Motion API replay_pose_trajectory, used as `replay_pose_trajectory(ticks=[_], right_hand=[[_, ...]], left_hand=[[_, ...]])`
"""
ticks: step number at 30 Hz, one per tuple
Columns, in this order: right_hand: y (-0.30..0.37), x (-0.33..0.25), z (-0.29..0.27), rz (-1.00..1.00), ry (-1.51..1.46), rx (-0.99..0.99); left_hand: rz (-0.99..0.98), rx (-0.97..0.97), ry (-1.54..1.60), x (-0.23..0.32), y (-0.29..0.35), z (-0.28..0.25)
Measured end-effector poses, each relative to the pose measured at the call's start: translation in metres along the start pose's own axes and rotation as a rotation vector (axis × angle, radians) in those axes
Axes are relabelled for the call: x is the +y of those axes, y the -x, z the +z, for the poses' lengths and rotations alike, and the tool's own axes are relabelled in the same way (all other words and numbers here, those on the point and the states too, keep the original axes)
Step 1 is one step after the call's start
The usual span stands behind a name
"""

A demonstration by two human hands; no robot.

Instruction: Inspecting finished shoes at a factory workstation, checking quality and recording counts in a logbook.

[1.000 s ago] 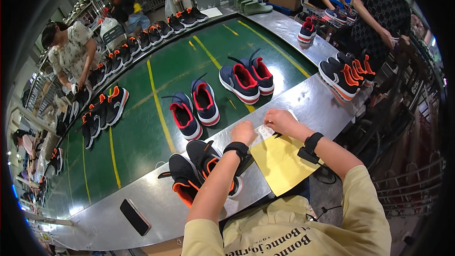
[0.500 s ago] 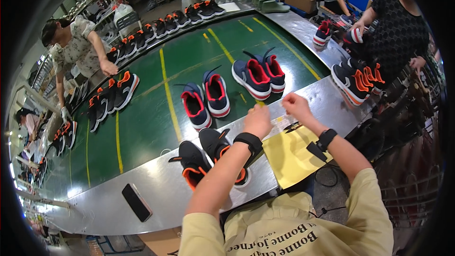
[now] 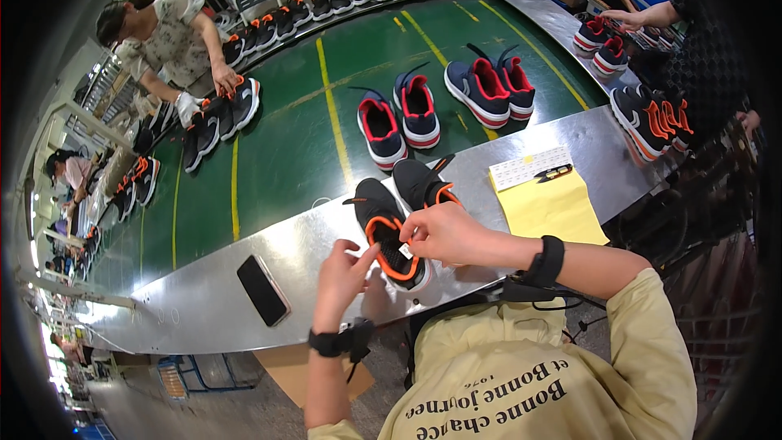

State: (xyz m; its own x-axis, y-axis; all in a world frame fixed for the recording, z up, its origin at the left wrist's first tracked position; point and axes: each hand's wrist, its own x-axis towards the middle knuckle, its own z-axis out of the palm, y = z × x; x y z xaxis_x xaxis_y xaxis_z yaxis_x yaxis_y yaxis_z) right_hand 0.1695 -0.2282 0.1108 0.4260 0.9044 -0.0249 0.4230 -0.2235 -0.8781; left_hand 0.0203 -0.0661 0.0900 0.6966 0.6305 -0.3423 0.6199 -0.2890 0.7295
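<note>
Two black sneakers with orange linings stand side by side on the metal ledge before me. Over the opening of the left black sneaker (image 3: 378,205), my right hand (image 3: 446,235) pinches a small white label (image 3: 406,252). My left hand (image 3: 340,275) is at the other side of that shoe's collar, thumb and forefinger apart; whether it touches the collar I cannot tell. The right black sneaker (image 3: 419,182) is partly hidden behind my right hand. A yellow sheet (image 3: 554,210) lies to the right, with a white label strip (image 3: 529,167) and a dark pen (image 3: 555,173) on it.
A phone (image 3: 262,290) lies on the ledge at left. Navy sneakers with red linings (image 3: 381,126) stand on the green belt (image 3: 285,147). Across it, a co-worker (image 3: 175,41) handles black-orange sneakers (image 3: 236,110). Another person (image 3: 700,57) reaches toward red-lined shoes (image 3: 609,57) at right.
Both my hands have moved from the yellow sheet back to the left black sneaker, the right now holding a small white label. The view has shifted. The co-worker across now touches the black-orange sneakers.
</note>
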Motion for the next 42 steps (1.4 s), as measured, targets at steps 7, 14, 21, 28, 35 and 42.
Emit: replay_pose_trajectory(ticks=[7,14,21,28,35,42], right_hand=[[-0.015,0.005,0.024,-0.018,0.797,-0.118],[-0.022,0.029,0.023,0.091,0.725,-0.096],[-0.021,0.021,0.018,0.273,0.877,-0.269],[-0.019,0.024,0.014,0.244,0.851,-0.370],[-0.014,0.031,0.016,0.108,0.875,-0.341],[-0.003,0.056,0.011,-0.104,0.651,-0.081]], left_hand=[[0.001,-0.065,0.341,0.012,0.008,0.061],[-0.088,-0.125,0.338,0.019,0.004,0.071],[-0.033,-0.176,0.530,-0.001,0.015,0.078],[0.000,-0.203,0.537,-0.001,0.013,0.085],[-0.001,-0.187,0.489,0.005,0.013,0.090],[-0.039,-0.241,0.235,0.027,0.009,0.065]])
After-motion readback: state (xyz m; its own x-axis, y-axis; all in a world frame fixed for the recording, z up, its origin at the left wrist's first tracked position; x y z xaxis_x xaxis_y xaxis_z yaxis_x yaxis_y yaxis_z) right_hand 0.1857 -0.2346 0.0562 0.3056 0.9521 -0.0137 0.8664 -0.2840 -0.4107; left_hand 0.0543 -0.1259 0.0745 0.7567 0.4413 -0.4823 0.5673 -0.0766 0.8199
